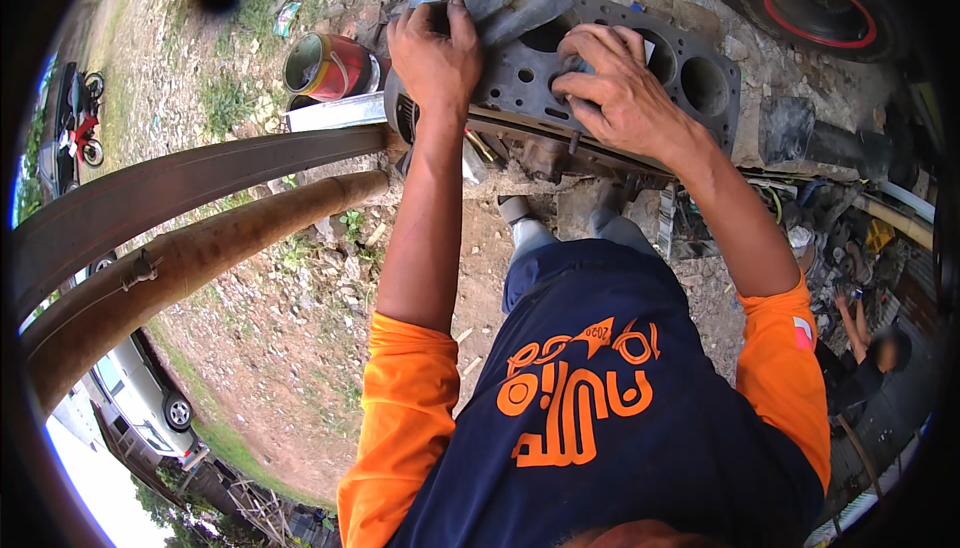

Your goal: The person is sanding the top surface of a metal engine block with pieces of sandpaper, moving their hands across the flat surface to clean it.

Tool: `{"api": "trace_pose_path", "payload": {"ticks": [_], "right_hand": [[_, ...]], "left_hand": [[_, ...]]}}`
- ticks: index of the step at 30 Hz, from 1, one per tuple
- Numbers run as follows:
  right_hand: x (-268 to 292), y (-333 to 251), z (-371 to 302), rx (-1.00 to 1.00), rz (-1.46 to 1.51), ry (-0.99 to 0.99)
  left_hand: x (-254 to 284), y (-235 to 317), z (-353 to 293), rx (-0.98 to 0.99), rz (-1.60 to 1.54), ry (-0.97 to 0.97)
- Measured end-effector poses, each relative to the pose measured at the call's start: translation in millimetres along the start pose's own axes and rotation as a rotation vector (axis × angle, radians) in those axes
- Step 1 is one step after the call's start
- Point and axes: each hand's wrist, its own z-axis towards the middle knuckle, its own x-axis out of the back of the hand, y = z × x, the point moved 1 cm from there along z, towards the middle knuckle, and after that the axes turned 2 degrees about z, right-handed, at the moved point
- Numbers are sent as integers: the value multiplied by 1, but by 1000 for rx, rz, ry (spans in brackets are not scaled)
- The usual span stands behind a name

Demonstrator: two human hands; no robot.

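Observation:
A grey metal engine block (527, 76) with large round cylinder bores lies across the top of the view. My left hand (433, 60) is on its left end, fingers curled and thumb up beside a dark grey flat sheet (515, 6). What sits between that thumb and the fingers is dark and unclear. Over the middle of the block, my right hand (622, 90) is bent with its fingers closed around a small greyish piece, mostly hidden by them. Two open bores show to the right of this hand.
A red bucket (335, 66) stands left of the block. A curved metal beam (200, 170) and a rusty pipe (200, 238) run in from the left. A tyre with a red rim (815, 10) lies top right. Another person (868, 363) is at the lower right.

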Motion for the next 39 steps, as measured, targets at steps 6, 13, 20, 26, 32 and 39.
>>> {"api": "trace_pose_path", "payload": {"ticks": [6,13,20,26,32,39], "right_hand": [[3,2,2,-25,29,-16],[11,1,9,-13,-20,-63],[19,-3,15,30,-69,-166],[26,-3,8,52,-96,-175],[13,-1,-1,83,-120,-148],[16,-9,2,19,-142,-40]], "left_hand": [[-1,-2,1,-47,39,21],[-2,1,1,-32,50,7],[-3,-3,1,-35,49,-9],[-2,1,1,-88,86,42],[-6,-3,1,-62,79,36],[-2,1,0,-51,96,24]]}}
